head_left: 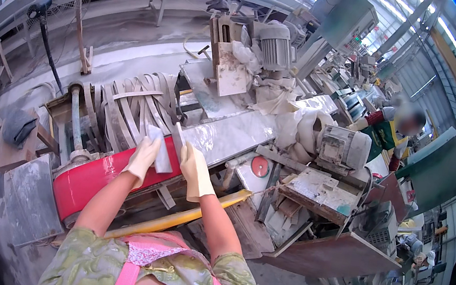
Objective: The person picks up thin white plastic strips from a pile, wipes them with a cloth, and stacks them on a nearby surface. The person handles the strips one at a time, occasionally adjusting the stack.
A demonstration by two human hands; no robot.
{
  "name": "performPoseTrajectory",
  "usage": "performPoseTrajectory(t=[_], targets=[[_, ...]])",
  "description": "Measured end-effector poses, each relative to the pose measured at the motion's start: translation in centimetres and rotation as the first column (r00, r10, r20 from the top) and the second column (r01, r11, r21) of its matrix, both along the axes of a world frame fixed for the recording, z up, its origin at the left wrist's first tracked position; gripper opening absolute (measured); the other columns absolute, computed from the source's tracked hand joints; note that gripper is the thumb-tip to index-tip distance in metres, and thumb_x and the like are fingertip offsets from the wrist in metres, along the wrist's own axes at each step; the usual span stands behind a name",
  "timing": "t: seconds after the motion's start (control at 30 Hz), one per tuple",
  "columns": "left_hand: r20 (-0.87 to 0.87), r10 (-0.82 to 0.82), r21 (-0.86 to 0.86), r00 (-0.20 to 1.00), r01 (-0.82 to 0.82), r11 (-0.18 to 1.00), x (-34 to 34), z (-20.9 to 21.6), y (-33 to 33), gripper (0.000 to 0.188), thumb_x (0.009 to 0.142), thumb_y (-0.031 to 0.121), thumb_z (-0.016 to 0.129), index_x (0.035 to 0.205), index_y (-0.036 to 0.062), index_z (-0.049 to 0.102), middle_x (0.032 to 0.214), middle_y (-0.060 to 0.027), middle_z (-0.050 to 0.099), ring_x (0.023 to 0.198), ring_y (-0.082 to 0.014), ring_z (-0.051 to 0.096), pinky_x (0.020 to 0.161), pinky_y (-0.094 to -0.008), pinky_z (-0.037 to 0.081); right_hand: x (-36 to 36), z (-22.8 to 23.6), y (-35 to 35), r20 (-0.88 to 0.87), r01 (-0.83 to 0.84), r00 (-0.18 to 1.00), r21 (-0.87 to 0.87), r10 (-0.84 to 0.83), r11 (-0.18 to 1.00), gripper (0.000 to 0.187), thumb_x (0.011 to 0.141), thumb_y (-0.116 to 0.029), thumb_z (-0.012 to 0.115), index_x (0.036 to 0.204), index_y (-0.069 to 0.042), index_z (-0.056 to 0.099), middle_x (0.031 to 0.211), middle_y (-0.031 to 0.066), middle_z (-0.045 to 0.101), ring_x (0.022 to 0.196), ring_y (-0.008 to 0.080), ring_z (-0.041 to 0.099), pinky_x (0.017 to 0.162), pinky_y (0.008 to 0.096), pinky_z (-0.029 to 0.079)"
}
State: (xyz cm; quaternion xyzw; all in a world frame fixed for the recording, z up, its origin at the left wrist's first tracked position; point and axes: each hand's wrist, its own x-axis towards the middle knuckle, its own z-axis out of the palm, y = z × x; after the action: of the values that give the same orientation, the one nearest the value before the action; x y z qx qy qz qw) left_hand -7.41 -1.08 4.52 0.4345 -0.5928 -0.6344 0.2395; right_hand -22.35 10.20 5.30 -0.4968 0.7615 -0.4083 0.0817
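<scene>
Both of my hands wear cream gloves. My left hand [143, 158] is closed around a flat pale strip [164, 161] lying over the right end of a red belt [92, 179]. Just to its right, my right hand [195, 172] grips a second pale strip [178, 134], held on edge, where the red belt meets a grey, dust-covered metal bed [229, 134]. A short gap separates the two strips. The gloves hide the lower part of the right strip and some of the left one.
Looped pale belts [135, 100] hang behind the red belt. A yellow bar [189, 214] crosses in front of me. To the right stand a motor [344, 147] and a dusty worktable [323, 194]. Another person [389, 133] works farther right; a fan [40, 8] stands far left.
</scene>
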Motion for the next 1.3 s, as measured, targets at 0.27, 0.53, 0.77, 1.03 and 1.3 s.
performPoseTrajectory(t=[0.27,0.53,0.77,1.03,1.3], targets=[[0.375,-0.062,0.000,0.925,0.067,0.998,-1.5,7.3,2.4,0.080,0.094,0.055,0.058,0.139,-0.0100,0.045,0.116,-0.0309,0.068,0.074,-0.0396,0.075,0.071,-0.0469,0.060,2.0,1.4,0.7,-0.005,0.066,0.998,0.012,-0.066,0.998,0.053,0.101,-0.039,0.056,0.134,0.002,0.060,0.125,0.0333,0.063,0.122,0.0483,0.057,0.101,0.0494,0.045],[0.527,0.130,-0.260,0.840,0.014,0.965,-2.2,0.5,-0.4,0.077,0.090,0.049,0.059,0.143,-0.0061,0.046,0.132,-0.0386,0.060,0.124,-0.0531,0.059,0.105,-0.0535,0.048,-1.7,-1.6,0.2,-0.636,0.112,0.761,0.319,0.125,0.941,0.076,0.100,-0.049,0.056,0.149,0.009,0.047,0.147,0.0313,0.052,0.140,0.0506,0.044,0.120,0.0545,0.031],[0.494,0.062,-0.301,0.868,0.104,0.948,-4.9,0.7,-0.6,0.059,0.091,0.047,0.056,0.124,-0.0017,0.057,0.127,-0.0377,0.060,0.112,-0.0510,0.064,0.092,-0.0550,0.052,-5.1,0.2,-0.8,0.009,-0.011,1.000,0.008,0.011,1.000,0.029,0.105,-0.022,0.050,0.114,0.003,0.061,0.093,0.0325,0.065,0.097,0.0520,0.060,0.084,0.0548,0.048],[0.486,0.012,-0.235,0.874,0.117,0.965,-7.2,5.5,1.1,0.101,0.089,0.065,0.062,0.154,-0.0066,0.034,0.136,-0.0304,0.062,0.107,-0.0409,0.071,0.093,-0.0468,0.056,-3.6,2.7,0.3,0.136,-0.016,0.990,-0.050,0.023,0.999,0.046,0.100,-0.036,0.056,0.121,0.005,0.065,0.111,0.0333,0.066,0.112,0.0507,0.059,0.095,0.0508,0.047],[0.572,0.030,-0.223,0.820,0.120,0.967,-7.6,7.0,2.8,0.092,0.090,0.053,0.061,0.154,-0.0076,0.035,0.138,-0.0345,0.059,0.126,-0.0443,0.062,0.106,-0.0446,0.049,-7.6,-2.4,1.2,-0.594,0.164,0.803,0.299,0.049,0.940,0.077,0.099,-0.048,0.058,0.150,0.008,0.045,0.152,0.0308,0.048,0.142,0.0498,0.043,0.124,0.0542,0.026]])
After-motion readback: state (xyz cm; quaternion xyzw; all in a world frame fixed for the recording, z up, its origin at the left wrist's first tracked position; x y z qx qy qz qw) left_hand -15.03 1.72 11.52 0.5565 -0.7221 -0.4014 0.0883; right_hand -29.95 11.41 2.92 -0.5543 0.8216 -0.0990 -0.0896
